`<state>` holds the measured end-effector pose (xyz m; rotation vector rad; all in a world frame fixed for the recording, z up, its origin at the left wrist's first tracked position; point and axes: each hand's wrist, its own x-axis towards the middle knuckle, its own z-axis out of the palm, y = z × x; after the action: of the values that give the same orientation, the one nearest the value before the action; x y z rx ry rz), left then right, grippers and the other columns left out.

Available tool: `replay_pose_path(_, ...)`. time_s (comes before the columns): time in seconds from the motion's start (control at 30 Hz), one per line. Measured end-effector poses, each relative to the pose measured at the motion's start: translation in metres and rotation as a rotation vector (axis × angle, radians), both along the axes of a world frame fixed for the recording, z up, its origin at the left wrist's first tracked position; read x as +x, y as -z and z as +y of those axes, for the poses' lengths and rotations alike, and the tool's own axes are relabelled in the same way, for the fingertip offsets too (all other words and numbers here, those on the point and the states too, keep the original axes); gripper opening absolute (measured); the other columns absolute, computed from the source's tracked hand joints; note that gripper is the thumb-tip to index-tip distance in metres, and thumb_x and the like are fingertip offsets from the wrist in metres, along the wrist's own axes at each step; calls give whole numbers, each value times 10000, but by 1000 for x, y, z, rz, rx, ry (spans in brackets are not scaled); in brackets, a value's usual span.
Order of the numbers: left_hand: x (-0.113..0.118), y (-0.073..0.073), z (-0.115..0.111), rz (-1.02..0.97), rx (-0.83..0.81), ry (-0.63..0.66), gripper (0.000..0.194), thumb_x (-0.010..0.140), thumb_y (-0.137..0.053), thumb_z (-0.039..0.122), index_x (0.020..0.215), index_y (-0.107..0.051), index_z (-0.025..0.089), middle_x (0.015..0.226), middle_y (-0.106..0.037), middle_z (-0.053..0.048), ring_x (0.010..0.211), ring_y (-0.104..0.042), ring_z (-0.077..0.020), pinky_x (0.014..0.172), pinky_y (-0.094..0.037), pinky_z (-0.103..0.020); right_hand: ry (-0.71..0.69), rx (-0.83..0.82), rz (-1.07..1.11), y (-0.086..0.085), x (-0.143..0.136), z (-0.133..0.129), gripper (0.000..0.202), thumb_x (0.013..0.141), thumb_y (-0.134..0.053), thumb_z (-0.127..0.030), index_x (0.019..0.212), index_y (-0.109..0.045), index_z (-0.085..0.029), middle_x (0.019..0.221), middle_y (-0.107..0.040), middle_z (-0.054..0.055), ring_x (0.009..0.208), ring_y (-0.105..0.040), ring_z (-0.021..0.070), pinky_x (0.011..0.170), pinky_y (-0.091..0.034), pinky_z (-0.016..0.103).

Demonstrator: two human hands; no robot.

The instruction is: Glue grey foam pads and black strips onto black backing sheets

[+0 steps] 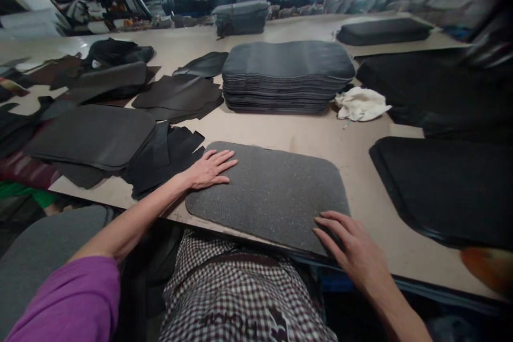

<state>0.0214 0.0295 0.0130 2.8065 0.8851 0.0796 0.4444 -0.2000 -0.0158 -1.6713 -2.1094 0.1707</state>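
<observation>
A dark grey speckled panel (268,192) with rounded corners lies flat at the table's front edge. My left hand (211,169) rests on the panel's left end, palm down with fingers spread. At the front right corner is my right hand (344,238), its fingers apart and bent, the tips touching or just over the panel. Behind the panel stands a thick stack of dark panels (286,77) with matching rounded corners.
Dark sheets (94,136) and black scraps (164,155) lie on the left. A white cloth (360,104) sits beside the stack. Black panels (449,187) lie on the right, near an orange-brown object (487,267). More bundles are at the back of the table (256,131).
</observation>
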Motion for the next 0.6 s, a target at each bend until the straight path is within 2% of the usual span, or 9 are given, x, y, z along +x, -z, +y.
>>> replay_pose_path(0.1, -6, 8, 18, -4, 26, -87, 688, 1049, -432, 601, 1658, -336, 297, 1751, -243, -110, 1628, -218, -264, 1301, -98, -460, 6, -2, 6, 2, 0, -1, 388, 1086, -454, -538, 1209, -682, -249, 1277, -652, 100, 1155, -633, 299, 990, -549, 502)
replay_pose_path(0.2, -7, 14, 21, -8, 44, -101, 698, 1047, -430, 606, 1658, -340, 280, 1749, -248, -120, 1625, -226, -272, 1300, -97, -468, 4, 1, 1, -2, 0, 0, 361, 1084, -467, -520, 1212, -672, -252, 1262, -645, 99, 1143, -630, 295, 977, -548, 487)
replay_pose_path(0.3, -7, 15, 19, -5, 58, -94, 703, 1046, -435, 608, 1659, -336, 279, 1746, -255, -123, 1623, -233, -274, 1302, -102, -478, 42, 2, -40, -21, -10, 4, 319, 1061, -514, -501, 1098, -677, -230, 1137, -631, 113, 1065, -623, 299, 910, -555, 471)
replay_pose_path(0.4, -7, 16, 19, -1, 66, -84, 708, 1047, -433, 610, 1662, -327, 276, 1748, -245, -124, 1627, -221, -280, 1302, -107, -491, 53, 31, -38, -50, -43, 16, 252, 1045, -547, -433, 993, -667, -218, 1060, -624, 124, 1015, -612, 301, 868, -551, 468)
replay_pose_path(0.43, -7, 16, 20, -1, 68, -81, 708, 1047, -433, 609, 1663, -326, 277, 1749, -242, -124, 1627, -217, -281, 1301, -110, -492, 5, 32, -10, -59, -60, 23, 234, 1051, -538, -403, 1014, -672, -215, 1093, -640, 129, 1040, -615, 300, 888, -550, 471)
replay_pose_path(0.5, -7, 16, 22, 4, 70, -81, 704, 1047, -435, 606, 1661, -329, 278, 1749, -243, -124, 1627, -217, -281, 1300, -116, -489, -188, 6, 64, -70, -98, 38, 261, 1072, -508, -378, 1189, -672, -211, 1260, -657, 138, 1173, -610, 302, 995, -531, 494)
replay_pose_path(0.6, -6, 12, 21, 21, 80, -86, 693, 1052, -428, 593, 1658, -335, 271, 1748, -246, -130, 1625, -224, -289, 1299, -97, -506, -564, -74, 114, -65, -154, 64, 496, 1083, -512, -485, 1488, -543, -200, 1563, -528, 132, 1454, -466, 292, 1215, -384, 518)
